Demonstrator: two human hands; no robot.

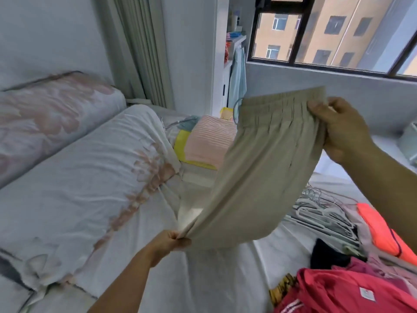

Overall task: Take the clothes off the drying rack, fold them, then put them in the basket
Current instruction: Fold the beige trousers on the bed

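Beige elastic-waist trousers (255,172), one pair, held over bed (203,279): right hand (345,129) pinching waistband, left hand (171,241) fisted on hem.

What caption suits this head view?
Two hands, left and right, stretch beige trousers above a bed.

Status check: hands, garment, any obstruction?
Left hand grip on beige trousers' lower end. Right hand grips waistband. Trousers stretched above bed, unfolded. No obstruction.
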